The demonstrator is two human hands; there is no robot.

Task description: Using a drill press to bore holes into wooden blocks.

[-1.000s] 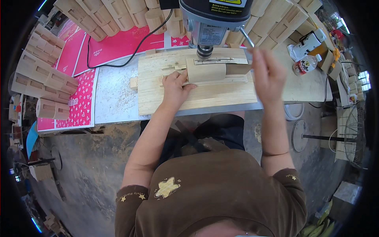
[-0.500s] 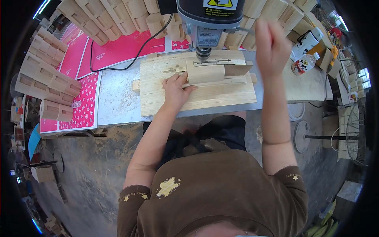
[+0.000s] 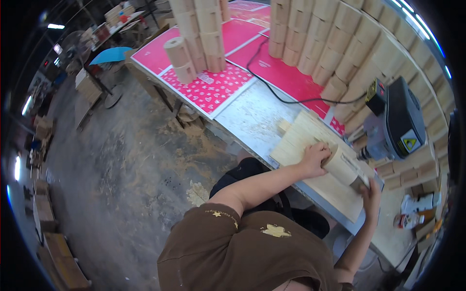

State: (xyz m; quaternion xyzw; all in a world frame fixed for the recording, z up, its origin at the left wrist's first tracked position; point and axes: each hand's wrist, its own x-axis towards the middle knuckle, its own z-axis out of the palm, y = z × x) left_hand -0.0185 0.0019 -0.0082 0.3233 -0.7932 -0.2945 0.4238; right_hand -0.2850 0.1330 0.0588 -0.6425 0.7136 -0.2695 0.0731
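Observation:
A pale wooden cylinder (image 3: 340, 167) lies on a wooden board (image 3: 297, 149) beneath the drill press (image 3: 394, 123). My left hand (image 3: 315, 160) grips its left end, thumb and fingers curled against the wood. At the opposite end, my right hand (image 3: 371, 195) has its fingers closed on the edge of the cylinder. A dark slot shows along the cylinder's upper side, close to the drill chuck (image 3: 363, 154). My fingertips are partly hidden behind the wood.
Rows of wooden cylinders (image 3: 335, 43) line the back of the workbench (image 3: 242, 114). More stand stacked on a pink sheet (image 3: 213, 92) at the left. A black cable (image 3: 291, 102) runs to the drill press. A plastic bottle (image 3: 408, 221) is at the right.
My right hand has come down from beside the drill press to the cylinder's right end. My left hand stays at the left end. The view has turned toward the left.

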